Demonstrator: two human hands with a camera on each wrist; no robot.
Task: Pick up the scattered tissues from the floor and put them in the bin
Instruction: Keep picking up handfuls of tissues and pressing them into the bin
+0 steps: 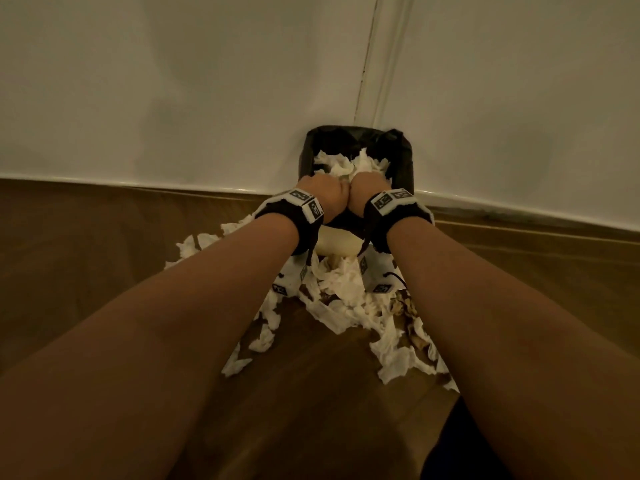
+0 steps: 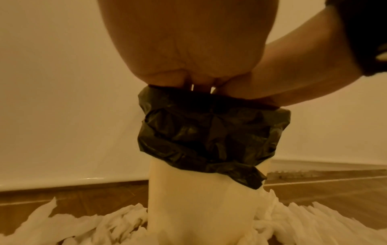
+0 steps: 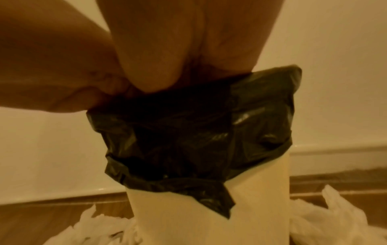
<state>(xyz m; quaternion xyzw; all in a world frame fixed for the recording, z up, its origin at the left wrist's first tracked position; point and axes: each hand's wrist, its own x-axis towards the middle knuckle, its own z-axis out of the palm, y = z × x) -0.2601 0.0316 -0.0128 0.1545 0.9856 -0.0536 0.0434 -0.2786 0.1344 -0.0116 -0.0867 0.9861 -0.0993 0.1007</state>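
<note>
A pale bin (image 1: 337, 242) with a black liner (image 1: 403, 168) stands against the wall, and crumpled white tissues (image 1: 349, 164) fill its top. My left hand (image 1: 325, 195) and right hand (image 1: 367, 190) are pressed side by side over the near rim, fingers pointing down into the bin. In the left wrist view my left hand (image 2: 188, 49) dips behind the liner (image 2: 209, 132). The right wrist view shows my right hand (image 3: 188, 41) doing the same. The liner hides the fingertips of both hands. Several torn tissues (image 1: 346, 289) lie on the floor in front of the bin.
The white wall (image 1: 173, 98) and its skirting run right behind the bin, with a vertical seam (image 1: 367, 64) above it. The tissue litter spreads over the brown wooden floor (image 1: 311, 410) between my forearms. Some brownish scraps (image 1: 405, 303) lie at its right.
</note>
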